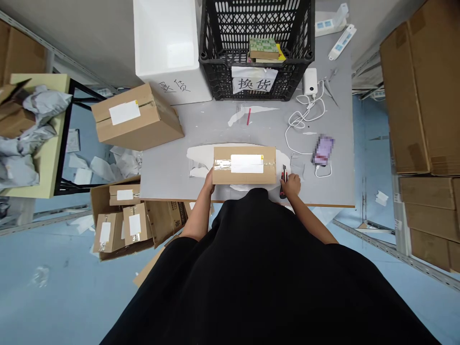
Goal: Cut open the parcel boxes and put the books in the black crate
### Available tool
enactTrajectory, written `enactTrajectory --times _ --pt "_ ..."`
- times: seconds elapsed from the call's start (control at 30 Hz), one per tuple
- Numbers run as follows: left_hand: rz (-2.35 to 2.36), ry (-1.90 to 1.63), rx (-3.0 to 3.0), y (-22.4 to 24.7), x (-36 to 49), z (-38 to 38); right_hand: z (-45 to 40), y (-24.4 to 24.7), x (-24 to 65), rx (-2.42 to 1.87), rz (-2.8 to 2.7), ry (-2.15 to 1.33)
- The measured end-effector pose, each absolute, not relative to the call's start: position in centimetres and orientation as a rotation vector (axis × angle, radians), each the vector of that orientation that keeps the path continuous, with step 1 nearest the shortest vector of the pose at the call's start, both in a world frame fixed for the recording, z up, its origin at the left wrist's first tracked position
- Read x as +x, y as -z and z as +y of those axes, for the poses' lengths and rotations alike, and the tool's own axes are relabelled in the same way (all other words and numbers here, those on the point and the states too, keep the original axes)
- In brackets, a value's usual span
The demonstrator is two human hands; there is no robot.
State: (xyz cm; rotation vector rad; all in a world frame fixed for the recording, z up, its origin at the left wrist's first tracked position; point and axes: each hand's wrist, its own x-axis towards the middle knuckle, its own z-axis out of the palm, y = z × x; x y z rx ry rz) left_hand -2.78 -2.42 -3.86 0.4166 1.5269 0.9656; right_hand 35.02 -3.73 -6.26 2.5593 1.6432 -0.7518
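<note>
A taped cardboard parcel (pixel 244 165) lies flat near the front edge of the grey desk (pixel 163 179), a white label on its top. The left hand (pixel 209 183) rests against its near left corner, fingers hidden, while the right hand (pixel 291 185), well apart, grips a red-and-black utility knife (pixel 283 181) just beside the carton. A slip of the knife could cut the parcel's contents or a hand, and the carton could skid on the white sheet (pixel 201 158) beneath it. A blurred phone (pixel 323 150) lies nearby on its white cable (pixel 298 139).

Carton (pixel 244 165) on table (pixel 161 177); crate (pixel 208 72) bhd, box (pixel 136 117) L.
</note>
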Motion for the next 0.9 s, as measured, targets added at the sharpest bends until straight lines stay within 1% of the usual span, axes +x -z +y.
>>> enactTrajectory --times 0.07,0.1,0.13,0.2,0.3,0.4,0.57,0.73,0.83,0.9 --pt "1.509 -0.99 0.399 4.0 -2.8 -2.5 -3.6 6.0 34.6 2.593 1.747 0.756" --pt "1.503 -1.01 0.378 4.1 -2.8 -2.5 -3.5 5.9 34.2 2.601 1.816 0.837" --pt "1.495 -1.029 0.35 4.1 -2.8 -2.4 -3.4 5.8 33.7 2.606 1.876 0.975" --pt "1.475 -1.054 0.29 4.0 -2.7 -2.3 -3.2 5.6 32.5 2.607 1.909 1.389" --pt "1.428 -1.055 0.249 3.7 -2.4 -2.1 -3.3 5.2 30.4 2.58 1.71 2.023" --pt "1.405 -1.055 0.259 3.6 -2.1 -2.0 -3.4 4.6 29.2 2.512 1.539 2.343" --pt "1.478 -1.01 0.366 3.2 -2.2 -2.1 -2.8 3.1 30.0 2.482 1.423 2.484" --pt "1.567 -0.814 0.595 1.6 -3.4 -2.7 -2.5 1.9 31.9 2.494 1.253 2.614" --pt "1.548 -0.681 0.663 0.4 -3.8 -3.2 -2.8 1.1 32.5 2.484 1.201 2.624" --pt "1.525 -0.591 0.682 -0.3 -3.8 -3.5 -3.0 0.3 32.6 2.507 1.158 2.571"
